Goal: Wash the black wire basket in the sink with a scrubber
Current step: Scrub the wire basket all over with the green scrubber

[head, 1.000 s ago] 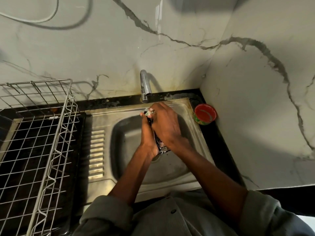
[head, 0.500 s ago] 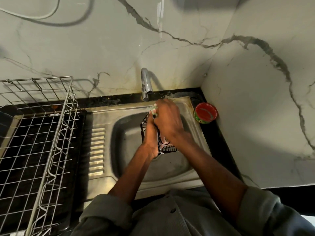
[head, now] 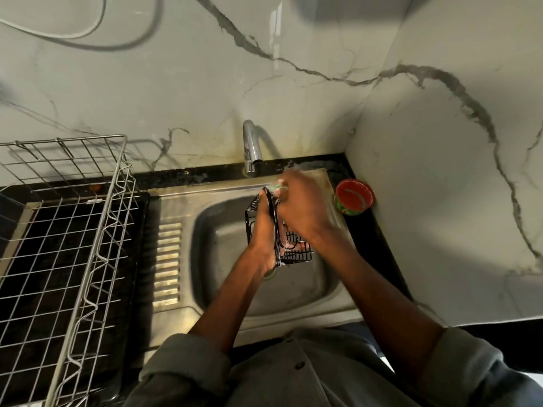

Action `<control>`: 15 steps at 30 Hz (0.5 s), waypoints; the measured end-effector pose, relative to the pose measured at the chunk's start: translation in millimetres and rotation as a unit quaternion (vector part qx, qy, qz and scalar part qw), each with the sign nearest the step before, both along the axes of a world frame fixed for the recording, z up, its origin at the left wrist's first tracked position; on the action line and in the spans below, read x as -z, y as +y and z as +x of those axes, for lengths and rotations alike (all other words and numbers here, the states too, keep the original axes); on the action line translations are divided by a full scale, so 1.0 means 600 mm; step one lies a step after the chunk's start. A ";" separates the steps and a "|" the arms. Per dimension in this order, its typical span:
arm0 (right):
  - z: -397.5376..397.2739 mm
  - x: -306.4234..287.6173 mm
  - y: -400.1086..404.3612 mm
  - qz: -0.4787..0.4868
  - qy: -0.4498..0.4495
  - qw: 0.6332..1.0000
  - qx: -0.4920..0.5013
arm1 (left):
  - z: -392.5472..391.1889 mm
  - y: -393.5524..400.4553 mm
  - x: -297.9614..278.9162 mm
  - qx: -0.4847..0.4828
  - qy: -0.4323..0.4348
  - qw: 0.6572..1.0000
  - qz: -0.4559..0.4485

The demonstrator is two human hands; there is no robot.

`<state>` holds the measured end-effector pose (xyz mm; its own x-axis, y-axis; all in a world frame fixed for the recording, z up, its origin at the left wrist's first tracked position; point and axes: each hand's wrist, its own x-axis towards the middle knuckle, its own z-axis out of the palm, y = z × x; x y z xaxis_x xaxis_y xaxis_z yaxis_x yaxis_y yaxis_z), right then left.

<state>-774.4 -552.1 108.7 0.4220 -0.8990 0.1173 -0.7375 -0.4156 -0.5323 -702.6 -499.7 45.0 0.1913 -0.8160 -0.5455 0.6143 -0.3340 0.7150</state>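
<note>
Head camera, looking down: a person holds a black wire basket [head: 295, 254] over the bowl of a steel sink [head: 223, 306] at the centre of the frame. The basket is small and box-shaped, made of thin dark wire in a close grid, tipped on its side, with a wet sheen along the rim that runs between the two hands. The left hand [head: 264, 230] grips that rim from the left, fingers wrapped round the wire. The right hand [head: 305, 207], blurred, lies over the basket's upper right side with its fingers curled round a pale green scrubber [head: 277, 187], which shows only as a small patch at the fingertips, just under the tap [head: 251, 151].

The basket sits toward the bowl's upper right, near the back rim and the right wall of the bowl; bare steel lies open below it and to its left. The ribbed draining board [head: 167, 262] borders the bowl on the left. Beyond that, a large silver wire dish rack [head: 88, 245] fills the left of the frame on the black counter [head: 379, 230]. A red and green tub [head: 354, 196] stands at the sink's upper right corner, hard against the marble-patterned wall [head: 440, 171] that closes the right side. Grey sleeves [head: 188, 365] fill the lower edge.
</note>
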 end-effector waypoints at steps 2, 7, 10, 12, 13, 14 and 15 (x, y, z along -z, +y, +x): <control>0.019 -0.006 0.028 0.002 -0.045 0.998 -0.053 | 0.001 0.001 -0.002 -0.037 0.006 0.999 0.001; 0.002 0.004 0.044 -0.019 0.013 0.993 -0.112 | 0.014 0.006 0.002 -0.056 0.070 0.996 -0.023; 0.009 0.013 0.027 -0.017 -0.011 1.000 -0.014 | 0.011 0.008 0.004 -0.052 0.048 0.997 -0.013; 0.017 0.016 -0.005 0.006 -0.043 0.998 0.042 | 0.014 0.008 0.006 -0.032 0.051 0.998 -0.012; 0.016 0.018 -0.022 0.019 -0.040 0.998 0.055 | 0.017 0.009 0.006 -0.020 0.057 0.998 -0.013; 0.012 0.023 -0.034 0.031 -0.025 0.997 0.068 | 0.019 0.009 0.007 -0.007 0.072 0.997 -0.021; 0.003 0.032 -0.044 0.040 0.007 0.996 0.084 | 0.023 0.009 0.011 -0.001 0.082 0.996 -0.026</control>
<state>-772.8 -578.2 89.6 0.2666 -0.9631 0.0372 -0.8000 -0.2426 -0.5488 -688.8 -494.5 38.4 0.1053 -0.8439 -0.5260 0.7248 -0.2971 0.6216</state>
